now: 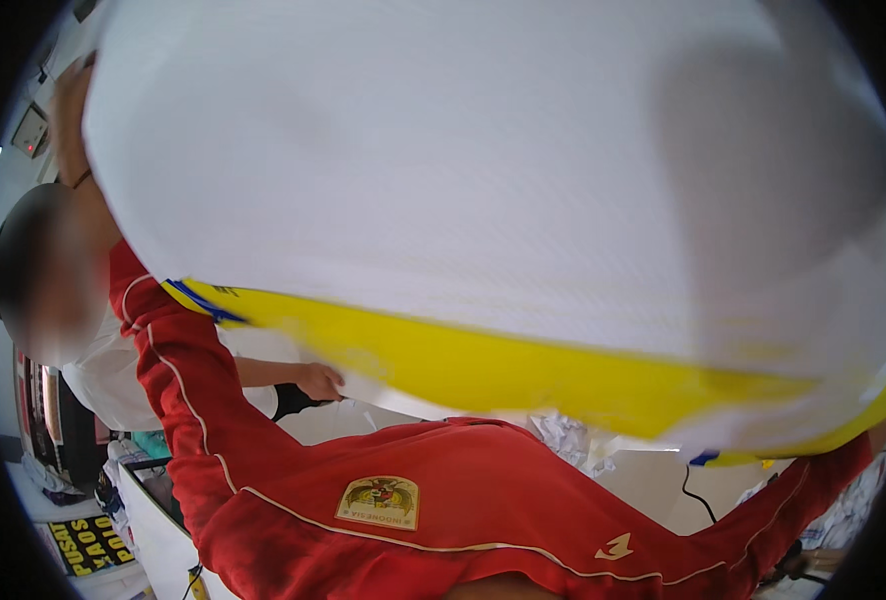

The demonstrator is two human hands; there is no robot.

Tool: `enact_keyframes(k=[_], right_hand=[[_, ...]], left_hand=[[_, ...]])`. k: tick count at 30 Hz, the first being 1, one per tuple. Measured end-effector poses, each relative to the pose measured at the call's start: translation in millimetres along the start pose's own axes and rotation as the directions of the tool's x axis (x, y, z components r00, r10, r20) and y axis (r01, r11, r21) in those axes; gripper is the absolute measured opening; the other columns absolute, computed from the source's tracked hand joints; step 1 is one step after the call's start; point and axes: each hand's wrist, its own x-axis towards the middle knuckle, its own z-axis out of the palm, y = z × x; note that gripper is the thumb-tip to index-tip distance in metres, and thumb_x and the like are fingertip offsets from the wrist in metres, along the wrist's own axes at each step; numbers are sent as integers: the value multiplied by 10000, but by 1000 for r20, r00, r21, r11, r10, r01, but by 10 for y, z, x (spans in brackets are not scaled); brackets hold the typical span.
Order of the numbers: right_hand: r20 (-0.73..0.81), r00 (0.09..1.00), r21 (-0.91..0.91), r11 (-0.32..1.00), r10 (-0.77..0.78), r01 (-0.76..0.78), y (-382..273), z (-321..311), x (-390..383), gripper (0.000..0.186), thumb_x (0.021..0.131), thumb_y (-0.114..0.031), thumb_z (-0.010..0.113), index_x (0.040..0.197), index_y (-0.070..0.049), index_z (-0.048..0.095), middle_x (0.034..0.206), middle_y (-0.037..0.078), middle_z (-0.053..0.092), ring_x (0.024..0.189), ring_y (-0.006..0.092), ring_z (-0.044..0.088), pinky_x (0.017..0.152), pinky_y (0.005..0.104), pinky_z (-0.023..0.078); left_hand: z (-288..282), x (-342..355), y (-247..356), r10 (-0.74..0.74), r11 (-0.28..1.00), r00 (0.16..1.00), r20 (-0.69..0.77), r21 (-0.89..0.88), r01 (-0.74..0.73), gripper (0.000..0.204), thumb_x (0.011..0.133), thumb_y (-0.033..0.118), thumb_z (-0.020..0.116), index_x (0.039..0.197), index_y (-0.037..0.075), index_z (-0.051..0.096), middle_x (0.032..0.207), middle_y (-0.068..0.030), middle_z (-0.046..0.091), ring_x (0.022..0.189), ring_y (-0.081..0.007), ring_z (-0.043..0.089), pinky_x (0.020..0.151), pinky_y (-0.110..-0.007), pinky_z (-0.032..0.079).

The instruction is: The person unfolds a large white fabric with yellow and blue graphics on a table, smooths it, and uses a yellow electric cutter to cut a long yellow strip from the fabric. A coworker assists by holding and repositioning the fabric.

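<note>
A large white sheet (413, 150), with a yellow band and small blue patches along its lower part, is stretched across most of the view above my red-sleeved arms; whether it is cloth or paper I cannot tell. My left hand (73, 100) is raised at the upper left, closed on the sheet's edge, its fingertips partly hidden by it. My right arm reaches up to the sheet's right side, where my right hand is hidden behind it. A grey shadow shows through the sheet's right part.
At the left, a person in white (103, 380) reaches a hand (318, 382) toward the middle, under the sheet. Crumpled white paper (573, 445) and a black cable (696, 495) lie below. Cloth piles (833, 510) sit at the right; a wall box (30, 130) is at upper left.
</note>
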Motion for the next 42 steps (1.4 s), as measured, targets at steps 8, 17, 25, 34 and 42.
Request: enact_keyframes(k=[8, 17, 25, 34, 42], right_hand=[[620, 750, 70, 936, 230, -345, 1351, 2149, 817, 350, 987, -167, 575, 1270, -3, 700, 1115, 62, 708, 940, 161, 661, 832, 315, 526], [590, 634, -414, 861, 500, -294, 2051, 4284, 789, 334, 1025, -381, 606, 1124, -77, 700, 653, 0, 531, 537, 143, 541, 412, 352, 376], [503, 709, 53, 801, 495, -596, 1856, 5466, 985, 360, 1057, -319, 593, 1344, -105, 626, 1162, 79, 726, 911, 172, 694, 698, 333, 566], [381, 923, -73, 997, 61, -36, 1261, 4978, -1618, 419, 1014, -287, 695, 1302, 17, 669, 1344, 196, 677, 1248, 356, 619, 1088, 441, 462], [2, 904, -219, 883, 427, -416, 1580, 4195, -3735, 643, 1065, -480, 579, 1394, 72, 600, 1445, 284, 586, 1338, 428, 542, 1165, 459, 394]], left_hand=[[2604, -1110, 320, 74, 996, 763, 643, -91, -20, 386, 934, 341, 672, 1194, 66, 748, 851, -171, 762, 706, -254, 725, 665, -400, 554], [4032, -2245, 691, -318, 916, 361, 877, 186, 354, 404, 1035, 361, 606, 1140, -18, 697, 908, -205, 771, 716, -259, 768, 577, -381, 596], [5054, -2571, 362, -27, 763, 645, 764, -401, 507, 537, 1041, 291, 655, 1498, 64, 491, 1362, -196, 655, 1257, -253, 650, 1004, -367, 527], [3121, -4456, 611, -49, 833, 867, 495, -459, 309, 416, 987, 201, 696, 1358, 15, 665, 1316, -189, 710, 1259, -320, 661, 1089, -391, 487], [1810, -6841, 456, -358, 909, 671, 650, 78, 410, 747, 937, 376, 759, 1517, 1, 473, 1586, -312, 394, 1489, -469, 353, 1220, -522, 313]])
